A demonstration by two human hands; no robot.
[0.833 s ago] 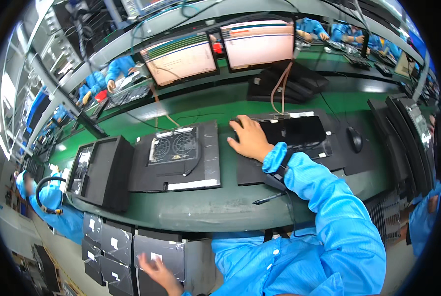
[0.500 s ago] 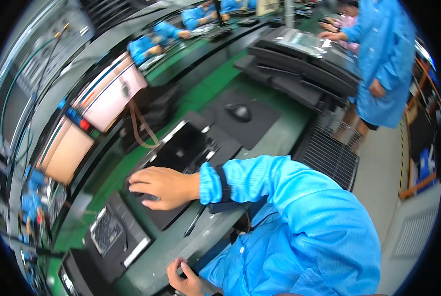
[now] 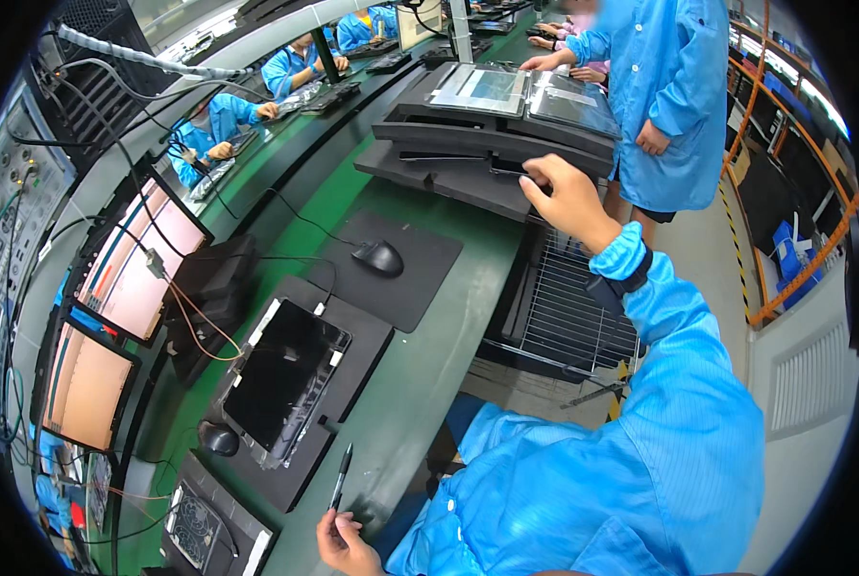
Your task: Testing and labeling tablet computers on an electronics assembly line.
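My right hand (image 3: 575, 200) reaches out to the right, beside the front edge of a stack of black foam trays (image 3: 487, 149). Its fingers are bent, with a gap between thumb and forefinger, and I see nothing held. At the bottom, my left hand (image 3: 346, 545) is half curled at the bench edge, fingers loosely apart. A black pen (image 3: 341, 477) lies on the bench with its near end by those fingertips. In front of me a dark screen panel (image 3: 287, 374) with pale tape tabs rests on a black foam mat (image 3: 357, 350).
Two computer mice, one on a black pad (image 3: 420, 274) and one (image 3: 220, 440) left of the panel. Two lit monitors (image 3: 141, 264) line the left. A cooling-fan part (image 3: 195, 528) lies lower left. A wire rack (image 3: 583, 298) stands below the trays. A co-worker in blue (image 3: 674, 96) stands behind them.
My right hand has left the mouse beside the panel and swung far right to the foam trays, uncovering that mouse. My view has turned and shifted. The pen keeps its place on the bench.
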